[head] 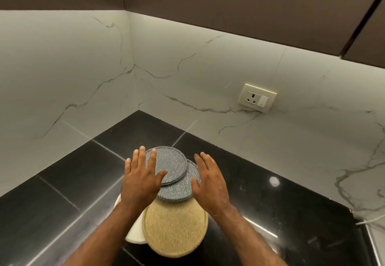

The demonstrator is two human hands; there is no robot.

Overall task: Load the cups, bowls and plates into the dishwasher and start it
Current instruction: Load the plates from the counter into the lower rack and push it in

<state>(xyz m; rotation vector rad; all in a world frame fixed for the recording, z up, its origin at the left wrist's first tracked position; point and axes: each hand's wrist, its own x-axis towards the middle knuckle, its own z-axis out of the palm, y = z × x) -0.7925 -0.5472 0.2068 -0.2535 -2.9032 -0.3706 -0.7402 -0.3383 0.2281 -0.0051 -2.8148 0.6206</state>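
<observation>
The step in hand looks to be lifting the staggered pile of plates off the glossy black stone counter (62,199), and it would go best if the pile is squared up first or taken in parts. The small round grey speckled plate (168,163) lies on top, shifted toward the corner off the second grey speckled plate (181,190) beneath it. That one in turn overlaps the far edge of the large round tan speckled plate (175,228), and a white plate (134,232) peeks out at the left below. Lifted as it lies, such an offset pile would likely slide, so a grip from both sides under the lowest rim with thumbs on top seems wise, or else the two grey plates alone. The dishwasher is not in view, so the carry cannot be judged. The left hand (141,180) is spread flat with fingers straight, its fingers and thumb lying over the left part of the top grey plate; whether it presses or merely hovers I cannot tell. The right hand (208,182) is likewise released, fingers straight and close together, thumb at the right rim of the second grey plate. Neither hand grasps anything.
</observation>
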